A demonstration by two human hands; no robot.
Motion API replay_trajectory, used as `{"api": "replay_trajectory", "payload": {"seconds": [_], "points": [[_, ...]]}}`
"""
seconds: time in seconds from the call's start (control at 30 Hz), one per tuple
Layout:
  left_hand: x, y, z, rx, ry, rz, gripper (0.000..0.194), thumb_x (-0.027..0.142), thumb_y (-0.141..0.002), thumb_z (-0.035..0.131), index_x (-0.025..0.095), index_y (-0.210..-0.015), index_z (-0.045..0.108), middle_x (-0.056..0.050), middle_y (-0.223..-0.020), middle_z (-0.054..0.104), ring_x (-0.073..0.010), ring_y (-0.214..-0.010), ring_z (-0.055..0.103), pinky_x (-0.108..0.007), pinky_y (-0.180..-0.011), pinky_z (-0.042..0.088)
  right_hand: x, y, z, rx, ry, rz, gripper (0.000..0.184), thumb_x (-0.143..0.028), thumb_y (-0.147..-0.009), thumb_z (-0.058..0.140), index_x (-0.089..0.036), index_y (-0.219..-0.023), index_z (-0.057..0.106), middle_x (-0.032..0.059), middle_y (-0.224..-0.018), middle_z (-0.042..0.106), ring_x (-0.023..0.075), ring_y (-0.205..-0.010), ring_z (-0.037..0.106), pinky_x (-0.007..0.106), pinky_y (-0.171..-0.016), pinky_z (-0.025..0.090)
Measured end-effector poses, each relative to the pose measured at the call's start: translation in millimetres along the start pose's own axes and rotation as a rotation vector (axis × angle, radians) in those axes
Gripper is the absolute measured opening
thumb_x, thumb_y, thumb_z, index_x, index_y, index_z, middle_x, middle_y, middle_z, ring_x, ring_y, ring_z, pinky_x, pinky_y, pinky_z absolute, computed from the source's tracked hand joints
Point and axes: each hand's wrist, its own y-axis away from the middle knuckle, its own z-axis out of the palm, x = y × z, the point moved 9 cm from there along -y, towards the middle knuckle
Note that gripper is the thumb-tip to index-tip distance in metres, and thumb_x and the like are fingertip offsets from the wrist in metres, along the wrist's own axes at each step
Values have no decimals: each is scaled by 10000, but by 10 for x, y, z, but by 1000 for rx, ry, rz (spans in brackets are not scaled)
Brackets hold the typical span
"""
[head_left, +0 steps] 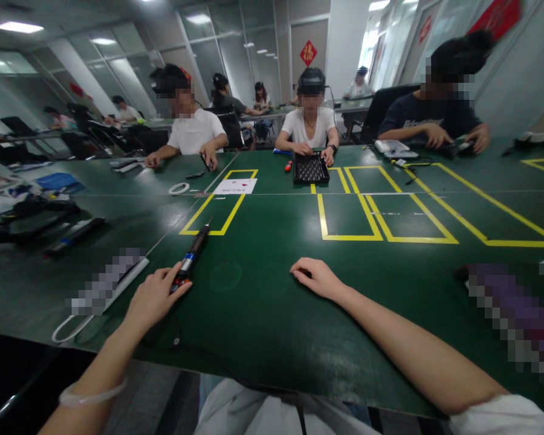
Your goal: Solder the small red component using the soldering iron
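An electric screwdriver (193, 255), black with a blue band and a thin bit at its tip, lies on the green table and points away from me. My left hand (156, 297) is closed around its rear end, where some red shows between fingers and thumb. A cord runs back towards the table's front edge below that hand. My right hand (316, 277) rests on the table to the right, its fingers curled in. Nothing shows in it, though the palm side is partly hidden.
Yellow tape rectangles (351, 238) mark the table (263, 338). A white card (234, 186) and a roll of white tape (179, 188) lie farther off. A power strip (126, 283) is at left. Opposite, a person handles a black tray (311, 181); other people sit on either side.
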Motion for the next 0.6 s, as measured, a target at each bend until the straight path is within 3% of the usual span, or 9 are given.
{"api": "replay_trajectory", "payload": {"seconds": [0.13,0.23,0.4,0.6], "points": [[-472,-14,29,-26,-57,-56,616,561,-881,380,196,-1376,415,-124,-1234,572,-294,-1099,543,-405,-925,423,-11,-2,5,-9,-1,4,144,-172,-910,510,-179,-907,654,38,-872,675,159,-807,613,277,-749,469],[-643,-15,-35,-26,-123,-93,524,538,-884,396,261,-1328,428,-64,-1234,591,-260,-1100,550,-407,-963,404,-18,-3,-1,-11,6,8,138,-174,-909,514,-182,-905,651,37,-870,674,162,-811,614,284,-753,471],[-481,59,-233,47,-199,-97,356,490,-886,370,293,-1157,490,-6,-1214,594,-220,-1125,528,-354,-955,420,-8,-12,9,-19,11,10,138,-177,-912,514,-183,-909,652,40,-879,675,163,-827,615,287,-769,471],[-222,138,-354,6,-223,-152,309,398,-905,337,186,-976,551,-75,-1095,624,-242,-885,611,-322,-743,471,-3,-15,27,-26,8,11,131,-172,-910,518,-179,-900,648,43,-883,676,164,-834,613,285,-772,465]]}}
